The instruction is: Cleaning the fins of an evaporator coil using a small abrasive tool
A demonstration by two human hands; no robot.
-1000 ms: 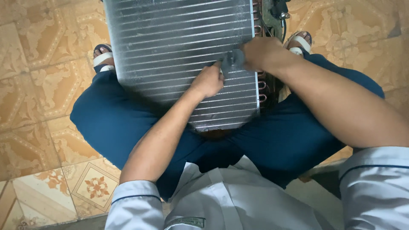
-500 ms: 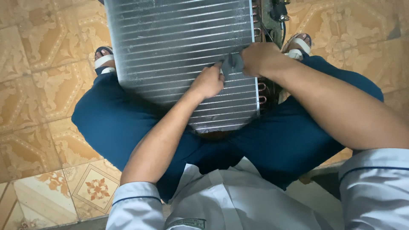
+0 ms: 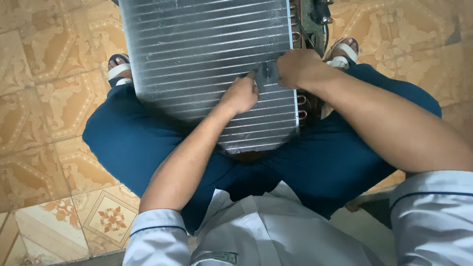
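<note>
The finned coil (image 3: 207, 69) lies across the person's lap, its fins running left to right. The right hand (image 3: 295, 66) has its fingers clamped on a small grey tool (image 3: 268, 74) pressed against the fins; the left hand (image 3: 240, 94), fingers curled together, rests just left of it.

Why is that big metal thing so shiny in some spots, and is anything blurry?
Head view: light glints off the finned coil, brightest near its top; the left hand and right hand look sharp; the grey tool between them is small and hard to make out.
</note>
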